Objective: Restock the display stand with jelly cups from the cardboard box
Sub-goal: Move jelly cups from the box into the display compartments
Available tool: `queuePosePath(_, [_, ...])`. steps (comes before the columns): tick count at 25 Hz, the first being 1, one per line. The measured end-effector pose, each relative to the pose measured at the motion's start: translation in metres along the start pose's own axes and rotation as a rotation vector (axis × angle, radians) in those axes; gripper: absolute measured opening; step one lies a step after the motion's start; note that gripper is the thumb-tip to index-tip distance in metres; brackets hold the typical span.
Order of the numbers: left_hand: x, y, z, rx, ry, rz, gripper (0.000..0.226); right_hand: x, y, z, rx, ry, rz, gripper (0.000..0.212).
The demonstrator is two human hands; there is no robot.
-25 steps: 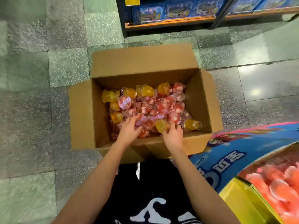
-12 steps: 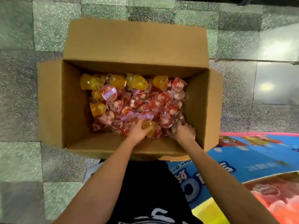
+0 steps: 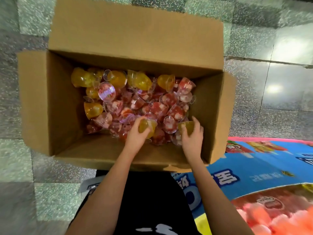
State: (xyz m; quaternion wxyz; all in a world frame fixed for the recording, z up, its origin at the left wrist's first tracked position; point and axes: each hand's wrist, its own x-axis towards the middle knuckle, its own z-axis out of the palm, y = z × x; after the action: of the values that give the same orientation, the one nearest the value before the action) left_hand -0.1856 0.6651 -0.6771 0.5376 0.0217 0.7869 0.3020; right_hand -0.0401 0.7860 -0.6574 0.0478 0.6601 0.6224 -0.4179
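Each grip holds a yellow jelly cup (image 3: 147,128), left hand (image 3: 135,139) and right hand (image 3: 193,139) alike; lift both straight up past the box (image 3: 50,99) wall, squeezing lightly.

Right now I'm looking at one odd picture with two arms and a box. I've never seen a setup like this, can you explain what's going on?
There is no machine here. A person wears a camera on the head, so the single picture looks down along their own arms. On the tiled floor stands an open cardboard box, partly filled with a loose heap of red and yellow jelly cups. Both hands reach into its near side: the left hand grips a yellow cup, and the right hand grips a second yellow cup. The blue printed surface at the lower right is the stand that the cups are meant for.
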Motion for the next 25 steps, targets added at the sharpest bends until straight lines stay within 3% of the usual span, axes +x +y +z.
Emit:
queuePosePath(4, [0.014, 0.024, -0.008, -0.082, 0.115, 0.132, 0.065, 0.034, -0.047, 0.013, 0.373, -0.043, -0.024, 0.044])
queuePosePath(8, [0.056, 0.075, -0.006, -0.333, 0.282, 0.173, 0.067, 0.089, -0.075, 0.042, 0.451, -0.098, 0.112, 0.037])
queuePosePath(11, [0.082, 0.084, -0.010, -0.292, 0.186, 0.124, 0.068, 0.116, -0.067, 0.043, 0.556, -0.152, 0.288, 0.039])
queuePosePath(14, [0.090, 0.083, -0.015, -0.271, 0.048, 0.114, 0.075, 0.129, -0.064, 0.036, 0.479, -0.264, 0.260, 0.028])
queuePosePath(16, [0.098, 0.090, -0.012, -0.255, 0.114, 0.112, 0.086, 0.132, -0.070, 0.035, 0.430, -0.282, 0.282, 0.049])
queuePosePath(19, [0.106, 0.099, 0.002, -0.221, 0.262, 0.095, 0.084, 0.130, -0.069, 0.043, 0.499, -0.265, 0.362, 0.053])
queuePosePath(21, [0.109, 0.097, 0.010, -0.323, 0.354, 0.030, 0.089, 0.113, -0.066, 0.045, 0.561, -0.260, 0.369, 0.077])
queuePosePath(23, [0.113, 0.090, 0.011, -0.346, 0.385, 0.005, 0.091, 0.095, -0.069, 0.049, 0.590, -0.268, 0.385, 0.099])
queuePosePath(25, [0.111, 0.085, 0.013, -0.327, 0.363, 0.070, 0.085, 0.097, -0.066, 0.054, 0.595, -0.274, 0.449, 0.099])
